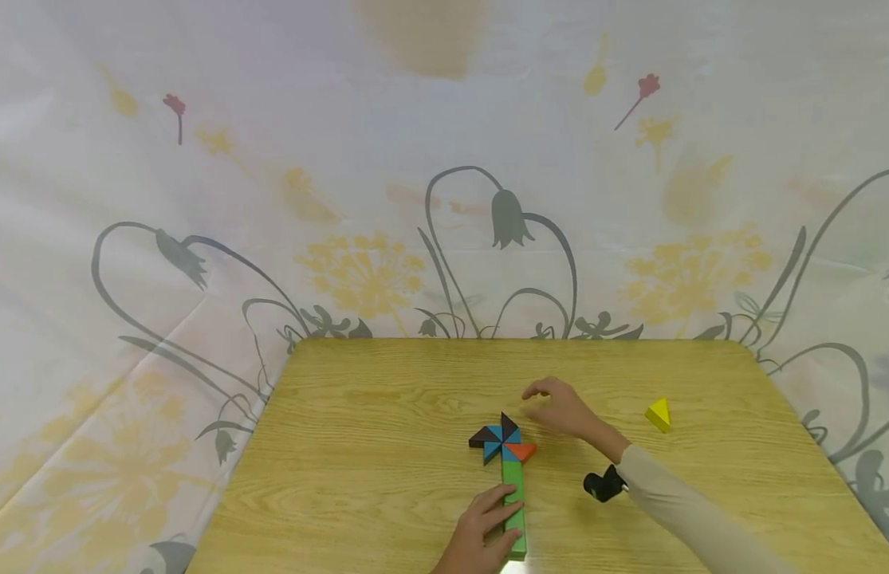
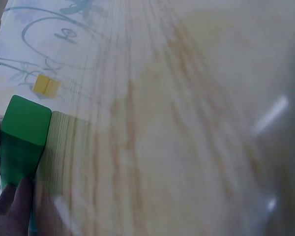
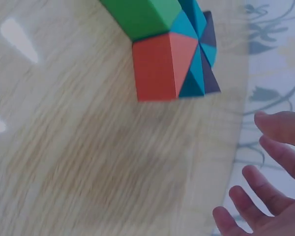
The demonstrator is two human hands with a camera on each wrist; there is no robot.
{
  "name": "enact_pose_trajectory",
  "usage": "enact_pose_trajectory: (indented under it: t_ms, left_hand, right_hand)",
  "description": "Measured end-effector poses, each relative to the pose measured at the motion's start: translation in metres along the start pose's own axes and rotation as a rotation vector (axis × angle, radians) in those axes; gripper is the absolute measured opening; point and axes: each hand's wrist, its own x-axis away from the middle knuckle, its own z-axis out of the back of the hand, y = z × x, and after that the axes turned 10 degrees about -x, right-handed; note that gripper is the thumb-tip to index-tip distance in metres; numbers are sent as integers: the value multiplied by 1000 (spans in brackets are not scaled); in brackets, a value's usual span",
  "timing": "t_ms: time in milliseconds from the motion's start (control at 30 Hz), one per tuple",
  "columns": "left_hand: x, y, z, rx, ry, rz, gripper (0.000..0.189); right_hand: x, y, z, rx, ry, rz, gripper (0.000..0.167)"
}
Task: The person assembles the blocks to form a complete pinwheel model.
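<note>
Wooden triangle blocks form a pinwheel (image 1: 502,443) on the table, with blue pieces in the middle, dark ones at the top and left, and an orange-red triangle (image 3: 155,66) at the right. Green bars (image 1: 513,473) run from it toward the table's near edge, like a stem. My left hand (image 1: 483,530) rests over the lower green bar, fingers across its top; in the left wrist view more fingertips touch that bar's side (image 2: 22,157). Above and right of the pinwheel, my right hand (image 1: 559,408) hovers with loosely bent fingers, holding nothing.
A yellow triangle block (image 1: 659,414) lies alone on the wooden table (image 1: 358,478), to the right of my right hand. Beside the right sleeve is a black device (image 1: 603,484). A pale flower-printed sheet (image 1: 344,175) hangs behind the table.
</note>
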Motion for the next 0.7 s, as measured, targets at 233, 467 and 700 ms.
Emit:
enact_pose_trajectory:
  t_ms: [233,467,700]
  left_hand:
    - [0,-2,-1,-34,44,-59,37]
    - [0,-1,-1,-25,31,-40,37]
    - [1,-1,0,-11,10,-16,38]
  right_hand:
    - [16,6,38,48,98,-8,21]
    - [36,15,74,118,131,-36,31]
    - [56,30,99,145,159,-66,38]
